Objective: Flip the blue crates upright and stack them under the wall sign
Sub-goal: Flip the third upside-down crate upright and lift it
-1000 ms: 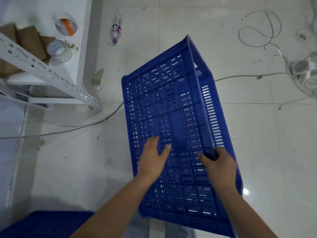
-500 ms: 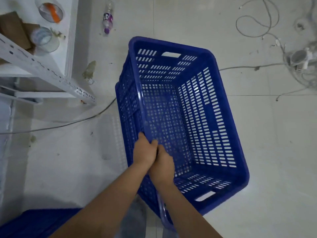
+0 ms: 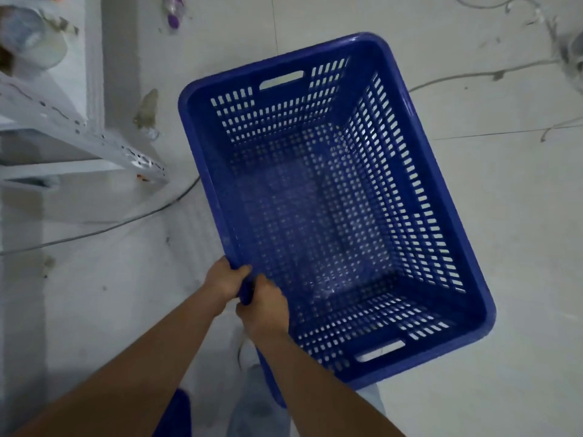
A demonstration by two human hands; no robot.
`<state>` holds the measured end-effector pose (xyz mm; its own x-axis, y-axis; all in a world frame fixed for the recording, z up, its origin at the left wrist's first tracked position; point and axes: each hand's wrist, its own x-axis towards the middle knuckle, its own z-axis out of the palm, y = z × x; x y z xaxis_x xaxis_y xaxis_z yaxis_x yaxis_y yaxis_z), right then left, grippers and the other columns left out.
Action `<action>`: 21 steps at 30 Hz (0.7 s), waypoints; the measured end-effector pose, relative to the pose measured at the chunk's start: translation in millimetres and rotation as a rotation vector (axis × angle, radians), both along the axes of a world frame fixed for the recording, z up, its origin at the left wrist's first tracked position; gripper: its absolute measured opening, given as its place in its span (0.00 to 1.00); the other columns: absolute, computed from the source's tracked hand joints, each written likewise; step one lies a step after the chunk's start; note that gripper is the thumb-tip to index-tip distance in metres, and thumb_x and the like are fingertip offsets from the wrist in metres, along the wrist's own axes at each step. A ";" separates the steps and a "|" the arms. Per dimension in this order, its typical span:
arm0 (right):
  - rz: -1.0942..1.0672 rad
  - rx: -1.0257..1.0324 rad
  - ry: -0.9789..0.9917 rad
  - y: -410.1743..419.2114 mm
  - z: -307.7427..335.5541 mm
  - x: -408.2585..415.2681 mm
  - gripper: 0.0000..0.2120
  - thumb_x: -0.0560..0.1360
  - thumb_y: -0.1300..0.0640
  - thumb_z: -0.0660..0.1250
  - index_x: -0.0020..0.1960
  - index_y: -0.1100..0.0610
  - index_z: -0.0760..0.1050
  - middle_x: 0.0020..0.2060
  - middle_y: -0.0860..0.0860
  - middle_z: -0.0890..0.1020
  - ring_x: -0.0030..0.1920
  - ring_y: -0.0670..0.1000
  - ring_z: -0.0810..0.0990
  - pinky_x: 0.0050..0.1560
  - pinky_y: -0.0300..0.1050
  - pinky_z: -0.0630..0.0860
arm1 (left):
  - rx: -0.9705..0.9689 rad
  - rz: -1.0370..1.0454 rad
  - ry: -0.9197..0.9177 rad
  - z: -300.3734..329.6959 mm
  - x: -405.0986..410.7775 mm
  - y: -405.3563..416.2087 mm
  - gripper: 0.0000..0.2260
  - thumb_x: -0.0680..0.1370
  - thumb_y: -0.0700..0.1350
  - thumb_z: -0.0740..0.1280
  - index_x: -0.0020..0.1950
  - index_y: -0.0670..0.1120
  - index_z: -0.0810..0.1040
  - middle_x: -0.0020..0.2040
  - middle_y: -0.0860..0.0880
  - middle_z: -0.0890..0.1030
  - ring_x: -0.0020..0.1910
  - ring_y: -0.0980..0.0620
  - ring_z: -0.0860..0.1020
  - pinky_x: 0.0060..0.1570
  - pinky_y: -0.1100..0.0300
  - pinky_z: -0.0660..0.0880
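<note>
A large blue slotted crate (image 3: 331,216) faces open side up over the white tiled floor, its empty inside in full view, with a handle slot at each short end. My left hand (image 3: 225,280) and my right hand (image 3: 265,305) sit side by side, both closed around the crate's left long rim near its close end. A corner of another blue crate (image 3: 175,414) shows at the bottom edge, mostly hidden by my left forearm. No wall sign is in view.
A white metal rack (image 3: 79,130) with jars stands at the upper left. A plastic bottle (image 3: 173,11) lies on the floor at the top. A grey cable (image 3: 104,227) runs under the crate, and more cables (image 3: 473,75) trail at the upper right.
The crate has turned from bottom side up to open side up. Both hands went from its base to its left rim and now grip it there.
</note>
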<state>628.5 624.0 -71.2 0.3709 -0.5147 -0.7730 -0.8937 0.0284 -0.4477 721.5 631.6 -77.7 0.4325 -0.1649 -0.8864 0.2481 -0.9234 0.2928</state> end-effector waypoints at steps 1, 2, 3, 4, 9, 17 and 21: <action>0.010 0.002 0.021 2.4 -5.9 -1.6 0.14 0.75 0.60 0.65 0.59 0.59 0.72 0.56 0.55 0.79 0.54 0.54 0.79 0.54 0.44 0.75 | 0.011 0.023 0.025 -6.3 -2.3 2.1 0.14 0.78 0.40 0.64 0.63 0.39 0.74 0.61 0.39 0.79 0.56 0.40 0.78 0.55 0.47 0.78; 0.012 0.007 0.031 4.4 -10.4 -3.0 0.14 0.75 0.60 0.64 0.60 0.59 0.72 0.57 0.55 0.79 0.55 0.54 0.79 0.55 0.45 0.74 | 0.016 0.045 0.037 -11.1 -4.3 3.5 0.13 0.78 0.40 0.64 0.62 0.39 0.74 0.60 0.38 0.79 0.54 0.40 0.79 0.55 0.48 0.78; 0.018 0.008 0.036 7.3 -13.9 -3.7 0.14 0.75 0.59 0.64 0.61 0.59 0.71 0.58 0.55 0.78 0.56 0.54 0.78 0.56 0.45 0.74 | 0.016 0.064 0.039 -14.2 -5.9 4.5 0.12 0.78 0.40 0.64 0.61 0.39 0.74 0.60 0.38 0.79 0.53 0.41 0.79 0.55 0.48 0.78; 0.031 0.002 0.035 9.7 -15.6 -4.5 0.15 0.76 0.58 0.63 0.62 0.59 0.70 0.59 0.55 0.77 0.58 0.54 0.77 0.56 0.45 0.73 | 0.011 0.074 0.036 -16.0 -7.2 4.9 0.12 0.79 0.41 0.64 0.61 0.39 0.74 0.60 0.38 0.79 0.53 0.41 0.79 0.56 0.47 0.77; 0.083 0.039 0.037 13.4 -12.0 -10.5 0.25 0.78 0.53 0.63 0.72 0.56 0.62 0.67 0.54 0.72 0.65 0.53 0.72 0.63 0.47 0.71 | -0.068 -0.082 -0.156 -11.4 1.7 2.1 0.24 0.77 0.45 0.67 0.70 0.42 0.62 0.68 0.39 0.73 0.63 0.40 0.75 0.63 0.46 0.74; 0.338 0.216 0.115 5.9 -7.3 -21.8 0.40 0.79 0.55 0.62 0.78 0.50 0.36 0.73 0.57 0.64 0.69 0.60 0.69 0.64 0.55 0.71 | 0.147 -1.803 -0.524 5.8 82.7 -52.4 0.29 0.79 0.62 0.51 0.77 0.50 0.58 0.79 0.50 0.56 0.79 0.49 0.49 0.75 0.45 0.38; 0.340 0.218 0.087 2.2 -3.2 -29.3 0.39 0.78 0.53 0.61 0.78 0.50 0.37 0.70 0.59 0.69 0.65 0.60 0.74 0.62 0.55 0.74 | 0.160 -1.874 -0.396 19.2 89.5 -57.5 0.30 0.76 0.65 0.57 0.74 0.51 0.65 0.73 0.54 0.68 0.75 0.53 0.60 0.76 0.47 0.43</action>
<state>599.1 626.2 -74.4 0.4205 -0.1951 -0.8861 -0.9026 -0.1894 -0.3866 810.9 574.1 -58.5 -0.0239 -0.5287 -0.8485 -0.9957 0.0888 -0.0273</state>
